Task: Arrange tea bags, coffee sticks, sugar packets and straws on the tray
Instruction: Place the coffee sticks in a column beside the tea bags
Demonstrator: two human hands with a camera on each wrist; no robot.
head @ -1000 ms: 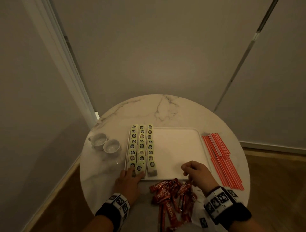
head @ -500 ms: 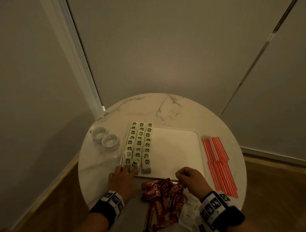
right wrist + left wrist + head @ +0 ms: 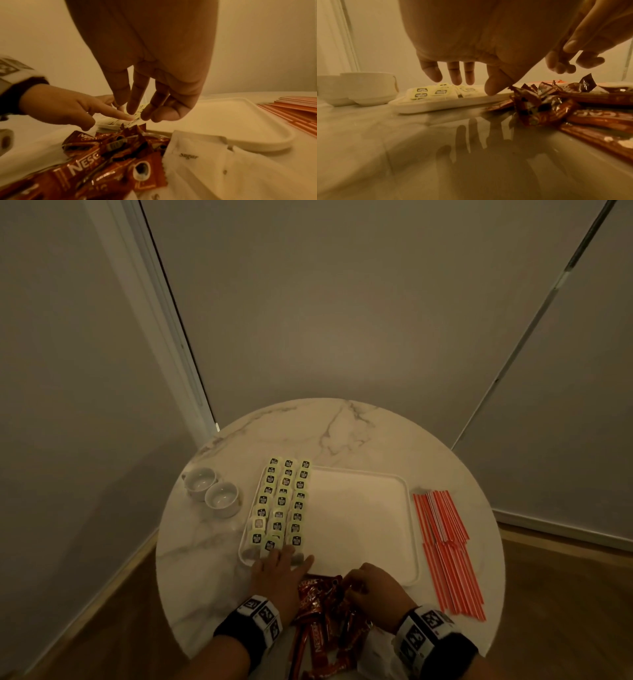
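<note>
Tray (image 3: 359, 518): a white rounded-square tray on a round marble table (image 3: 212, 549), seen from the head camera. Tea bags (image 3: 284, 501) lie in three rows along the tray's left part; the rest of the tray floor is bare. Coffee sticks (image 3: 318, 621), in red-brown wrappers, lie in a loose heap on the table just in front of the tray's near edge. Sugar packets (image 3: 214, 169), white and marked "Sugar", lie beside the heap on its right, in front of the tray's near right corner. Straws (image 3: 445, 546), red and white, lie in a bundle on the table right of the tray, apart from it. Two white cups (image 3: 212, 494) stand touching each other on the table left of the tray.

Left hand (image 3: 277, 573): grip open, fingers extended and slightly spread over the near left corner of the tray, the fingertips (image 3: 433, 73) at the nearest tea bags; contact cannot be told, and nothing is held.

Right hand (image 3: 373, 587): poised over the far end of the coffee-stick heap, fingers (image 3: 135, 94) pointing down and loosely drawn toward the thumb. The grip is partly closed with a gap remaining; the right wrist view shows nothing between the fingertips.
</note>
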